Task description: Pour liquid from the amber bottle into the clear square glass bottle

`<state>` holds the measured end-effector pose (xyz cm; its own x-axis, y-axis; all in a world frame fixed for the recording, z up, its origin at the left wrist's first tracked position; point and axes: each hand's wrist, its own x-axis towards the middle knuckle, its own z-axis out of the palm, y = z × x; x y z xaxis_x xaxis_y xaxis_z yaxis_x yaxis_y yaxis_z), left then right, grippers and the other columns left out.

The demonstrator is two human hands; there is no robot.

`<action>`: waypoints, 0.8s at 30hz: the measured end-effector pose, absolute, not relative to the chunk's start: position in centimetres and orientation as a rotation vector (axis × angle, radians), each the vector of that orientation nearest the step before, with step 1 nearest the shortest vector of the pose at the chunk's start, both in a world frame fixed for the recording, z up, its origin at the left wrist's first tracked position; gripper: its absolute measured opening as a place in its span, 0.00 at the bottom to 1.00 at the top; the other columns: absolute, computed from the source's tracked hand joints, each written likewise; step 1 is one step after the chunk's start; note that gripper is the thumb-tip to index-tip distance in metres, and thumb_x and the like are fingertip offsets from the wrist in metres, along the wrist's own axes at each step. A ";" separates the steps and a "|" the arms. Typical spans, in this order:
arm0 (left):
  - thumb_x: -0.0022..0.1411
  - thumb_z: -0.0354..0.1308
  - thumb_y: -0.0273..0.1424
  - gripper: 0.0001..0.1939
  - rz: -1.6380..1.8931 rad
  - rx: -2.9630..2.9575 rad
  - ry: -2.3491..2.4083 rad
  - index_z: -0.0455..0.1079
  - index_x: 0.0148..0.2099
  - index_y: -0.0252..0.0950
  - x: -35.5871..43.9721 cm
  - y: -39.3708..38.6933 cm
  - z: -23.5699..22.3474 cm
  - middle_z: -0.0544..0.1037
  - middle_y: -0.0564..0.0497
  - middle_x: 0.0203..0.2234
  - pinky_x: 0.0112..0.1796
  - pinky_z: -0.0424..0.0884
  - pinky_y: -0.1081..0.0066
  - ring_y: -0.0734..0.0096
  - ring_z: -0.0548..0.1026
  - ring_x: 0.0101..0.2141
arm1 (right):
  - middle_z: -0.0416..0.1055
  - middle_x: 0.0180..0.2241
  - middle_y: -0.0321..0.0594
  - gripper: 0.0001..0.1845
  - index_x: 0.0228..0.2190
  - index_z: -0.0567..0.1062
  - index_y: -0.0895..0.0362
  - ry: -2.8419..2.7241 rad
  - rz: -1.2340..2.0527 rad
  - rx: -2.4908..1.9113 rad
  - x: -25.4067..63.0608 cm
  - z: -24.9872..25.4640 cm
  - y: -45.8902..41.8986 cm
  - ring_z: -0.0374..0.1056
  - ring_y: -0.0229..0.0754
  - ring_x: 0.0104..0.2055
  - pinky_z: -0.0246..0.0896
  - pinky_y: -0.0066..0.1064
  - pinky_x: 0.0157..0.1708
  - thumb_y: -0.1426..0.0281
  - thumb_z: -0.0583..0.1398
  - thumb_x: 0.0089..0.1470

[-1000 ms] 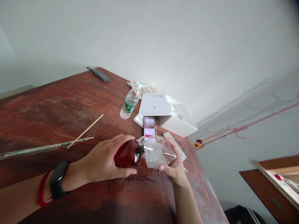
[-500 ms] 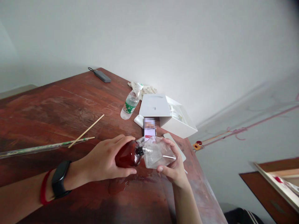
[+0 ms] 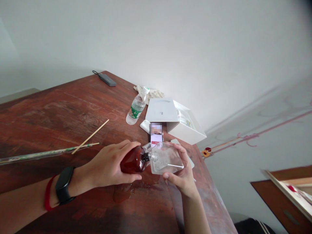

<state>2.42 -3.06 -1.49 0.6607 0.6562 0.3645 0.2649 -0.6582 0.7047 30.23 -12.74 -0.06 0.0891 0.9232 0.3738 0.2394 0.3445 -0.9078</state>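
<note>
My left hand [image 3: 113,164] is wrapped round a brown bottle [image 3: 133,161] tipped on its side, its dark threaded neck pointing right. In my right hand [image 3: 181,172] is a clear, square-sided bottle [image 3: 167,159], tilted so that its threaded neck faces left. The two necks meet or overlap; whether one is inside the other I cannot tell. Both bottles are above the table, over a small wet patch [image 3: 124,193] on the wood. A phone [image 3: 156,138] with a lit screen stands just behind the clear bottle.
A water bottle [image 3: 136,109] with a green label stands behind my hands, beside a white box [image 3: 162,110] and an open box part [image 3: 187,130]. Chopsticks [image 3: 90,136] lie at left, one in a wrapper [image 3: 36,157]. A grey device [image 3: 107,79] sits at the far corner of the table [image 3: 48,113].
Both hands keep their grip. The clear bottle has shifted very slightly upward, and the left wrist has moved a little to the right.
</note>
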 end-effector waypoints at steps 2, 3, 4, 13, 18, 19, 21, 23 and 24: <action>0.56 0.76 0.45 0.40 0.823 2.260 0.712 0.67 0.66 0.43 2.5 -3.0 -1.5 0.81 0.45 0.58 0.54 0.78 0.54 0.45 0.83 0.54 | 0.74 0.66 0.46 0.44 0.61 0.74 0.43 -1.420 0.723 -1.150 30.2 0.0 -12.8 0.75 0.62 0.62 0.77 0.51 0.56 0.57 0.82 0.45; 0.56 0.76 0.45 0.40 0.823 2.263 0.711 0.67 0.66 0.44 2.5 -3.0 -1.6 0.81 0.45 0.58 0.55 0.78 0.54 0.45 0.83 0.54 | 0.73 0.67 0.45 0.45 0.62 0.75 0.43 -1.422 0.726 -1.160 30.3 0.1 -12.9 0.75 0.62 0.62 0.77 0.51 0.57 0.58 0.82 0.45; 0.56 0.76 0.45 0.40 0.823 2.266 0.709 0.67 0.66 0.44 2.5 -3.0 -1.6 0.81 0.44 0.58 0.55 0.78 0.54 0.45 0.83 0.54 | 0.72 0.68 0.45 0.45 0.62 0.75 0.42 -1.421 0.724 -1.174 30.4 0.1 -13.0 0.75 0.62 0.63 0.76 0.52 0.59 0.58 0.82 0.45; 0.56 0.77 0.44 0.40 0.845 2.235 0.690 0.67 0.66 0.43 2.5 -3.2 -1.6 0.81 0.44 0.57 0.55 0.78 0.54 0.45 0.83 0.53 | 0.78 0.64 0.47 0.58 0.72 0.67 0.43 -1.324 0.719 -1.255 31.3 -1.0 -13.7 0.76 0.61 0.64 0.72 0.56 0.65 0.60 0.83 0.44; 0.56 0.77 0.45 0.41 0.843 2.231 0.675 0.66 0.67 0.43 2.6 -3.2 -1.7 0.81 0.42 0.58 0.56 0.77 0.52 0.44 0.83 0.54 | 0.79 0.63 0.48 0.61 0.73 0.65 0.45 -1.348 0.670 -1.271 31.4 -1.0 -13.8 0.73 0.64 0.67 0.65 0.62 0.69 0.59 0.82 0.44; 0.56 0.77 0.45 0.41 0.843 2.233 0.672 0.66 0.67 0.42 2.6 -3.1 -1.7 0.81 0.42 0.58 0.56 0.77 0.52 0.44 0.83 0.54 | 0.78 0.64 0.48 0.61 0.74 0.65 0.45 -1.357 0.669 -1.272 31.5 -1.0 -13.8 0.73 0.64 0.68 0.64 0.62 0.70 0.58 0.82 0.44; 0.56 0.77 0.45 0.41 0.842 2.236 0.668 0.67 0.67 0.42 2.6 -3.1 -1.8 0.81 0.43 0.57 0.56 0.77 0.53 0.45 0.83 0.54 | 0.78 0.64 0.47 0.61 0.74 0.63 0.43 -1.372 0.679 -1.267 31.5 -0.9 -13.8 0.72 0.64 0.69 0.63 0.63 0.71 0.59 0.82 0.46; 0.56 0.77 0.44 0.41 0.839 2.240 0.669 0.67 0.67 0.42 2.6 -3.1 -1.8 0.81 0.43 0.57 0.56 0.77 0.53 0.45 0.83 0.54 | 0.77 0.65 0.46 0.61 0.75 0.62 0.42 -1.379 0.689 -1.257 31.4 -0.9 -13.9 0.72 0.63 0.69 0.62 0.62 0.71 0.60 0.81 0.47; 0.56 0.77 0.44 0.41 0.837 2.242 0.671 0.67 0.67 0.42 2.6 -3.2 -1.8 0.81 0.43 0.57 0.56 0.77 0.53 0.44 0.83 0.54 | 0.77 0.65 0.46 0.60 0.75 0.62 0.41 -1.380 0.692 -1.252 31.4 -0.8 -14.0 0.72 0.63 0.69 0.63 0.62 0.71 0.61 0.81 0.48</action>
<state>2.63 -3.15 -1.81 0.6662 0.6420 0.3794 0.2310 -0.6613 0.7136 31.39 -13.98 -0.84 0.1527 0.9327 0.3267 0.2959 0.2723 -0.9156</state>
